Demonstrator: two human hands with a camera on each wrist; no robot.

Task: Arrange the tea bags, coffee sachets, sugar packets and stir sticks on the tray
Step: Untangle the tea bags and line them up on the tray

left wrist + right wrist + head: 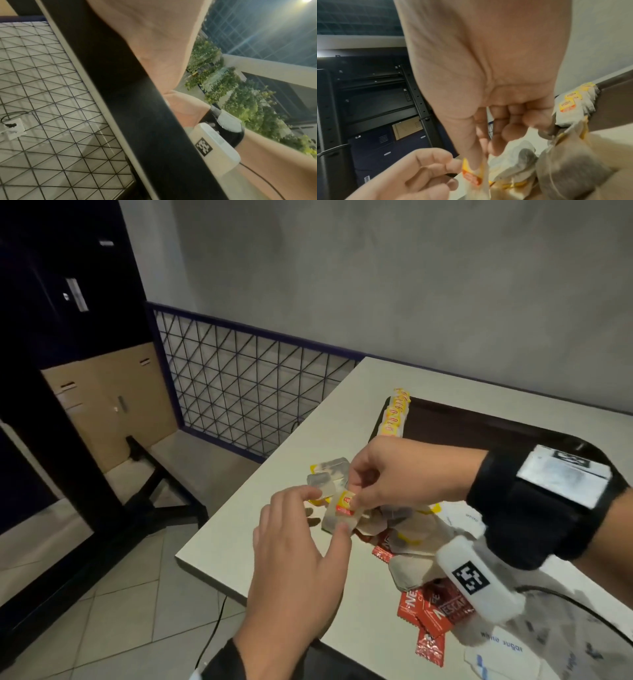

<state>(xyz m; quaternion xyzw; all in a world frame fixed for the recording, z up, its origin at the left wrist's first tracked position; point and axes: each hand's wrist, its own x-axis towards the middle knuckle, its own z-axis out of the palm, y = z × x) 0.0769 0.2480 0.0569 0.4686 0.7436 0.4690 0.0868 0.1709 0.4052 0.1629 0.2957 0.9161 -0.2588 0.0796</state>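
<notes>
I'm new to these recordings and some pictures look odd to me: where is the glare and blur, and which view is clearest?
Left wrist view: strong lens flare from a bright light at top right, the left hand a soft mass. Right wrist view: the yellow-tagged paper tea bag pinched by the right hand is smeared, foreground out of focus. Head view: clearest, evenly lit, with bent edges on the pale table.

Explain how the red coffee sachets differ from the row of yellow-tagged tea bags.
The red foil coffee sachets lie loose and overlapping on the white table; the white paper tea bags with yellow tags stand in a neat row along the dark brown tray edge. Neither is held.
</notes>
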